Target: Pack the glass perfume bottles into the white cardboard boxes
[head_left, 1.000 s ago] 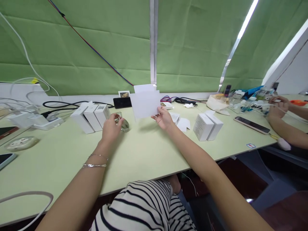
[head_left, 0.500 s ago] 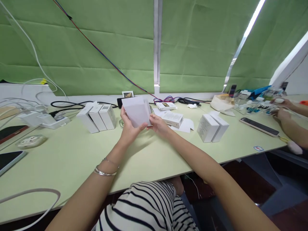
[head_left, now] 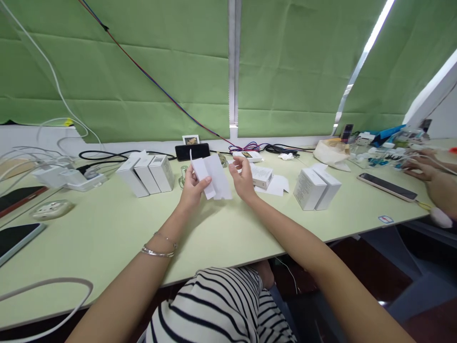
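My left hand (head_left: 193,189) is closed on a folded white card (head_left: 218,178), its thumb pressed on the front panel. The card stands partly open above the table, with a narrow panel on the left and a wider one on the right. My right hand (head_left: 243,180) is just right of the card, apart from it, fingers loosely bent and holding nothing I can see. Behind the right hand lie a white printed box (head_left: 263,176) and a loose white sheet (head_left: 278,186). A black phone (head_left: 193,151) leans at the back, behind the card.
Several white boxes (head_left: 145,175) stand left of my hands, and two more boxes (head_left: 317,189) stand to the right. A power strip (head_left: 84,181) with cables is at far left. Another person's hand (head_left: 424,174) is at far right, near a phone (head_left: 387,186).
The card has turned and its panels have spread apart, uncovering the black phone behind. My right hand has let go of it and moved slightly right, fingers raised.
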The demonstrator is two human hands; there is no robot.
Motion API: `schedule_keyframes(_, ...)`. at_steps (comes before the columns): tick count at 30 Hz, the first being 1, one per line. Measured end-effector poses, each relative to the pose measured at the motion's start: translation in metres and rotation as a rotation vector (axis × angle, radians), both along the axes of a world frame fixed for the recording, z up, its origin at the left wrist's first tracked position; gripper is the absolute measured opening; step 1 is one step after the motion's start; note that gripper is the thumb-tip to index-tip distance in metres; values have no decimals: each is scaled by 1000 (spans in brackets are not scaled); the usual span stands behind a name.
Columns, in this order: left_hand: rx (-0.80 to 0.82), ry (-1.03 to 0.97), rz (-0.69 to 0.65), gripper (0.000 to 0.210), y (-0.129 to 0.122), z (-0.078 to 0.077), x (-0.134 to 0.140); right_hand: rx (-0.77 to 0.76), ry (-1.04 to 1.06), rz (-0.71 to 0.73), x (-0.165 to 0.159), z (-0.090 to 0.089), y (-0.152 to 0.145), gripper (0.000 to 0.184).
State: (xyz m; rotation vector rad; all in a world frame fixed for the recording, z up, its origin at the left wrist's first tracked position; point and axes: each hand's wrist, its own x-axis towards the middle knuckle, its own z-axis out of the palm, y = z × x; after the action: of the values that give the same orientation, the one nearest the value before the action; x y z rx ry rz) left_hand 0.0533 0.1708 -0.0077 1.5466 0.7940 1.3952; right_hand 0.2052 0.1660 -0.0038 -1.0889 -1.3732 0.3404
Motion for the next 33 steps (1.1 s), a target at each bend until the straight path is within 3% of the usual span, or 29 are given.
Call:
schedule_keyframes(4, -13, 57, -55, 72, -1, -1, 1, -255, 8, 534, 2, -3, 4, 36)
schedule_keyframes(7, -24, 53, -91, 70, -1, -5, 2, -331, 19, 743, -5, -10, 2, 41)
schedule_keyframes(15, -140, -135, -207, 69, 2, -5, -3, -345, 101, 853, -5, -14, 2, 63)
schedule_keyframes(20, -158, -160, -301, 69, -1, -3, -6, -344, 108, 884, -5, -16, 6, 66)
schedule_keyframes(25, -122, -89, -377, 73, 1, -7, -5, -280, 28, 778, -1, -17, 9, 72)
schedule_keyframes(27, -56, -70, -346, 78, 3, -8, -5, -239, -8, 732, 3, -17, 12, 72)
schedule_keyframes(31, 86, -89, -167, 92, 5, -5, -8, -239, -14, 777, 9, -16, 15, 65)
schedule_keyframes(33, 84, -44, -97, 87, 4, -2, -10, -233, -21, 778, 9, -16, 15, 61)
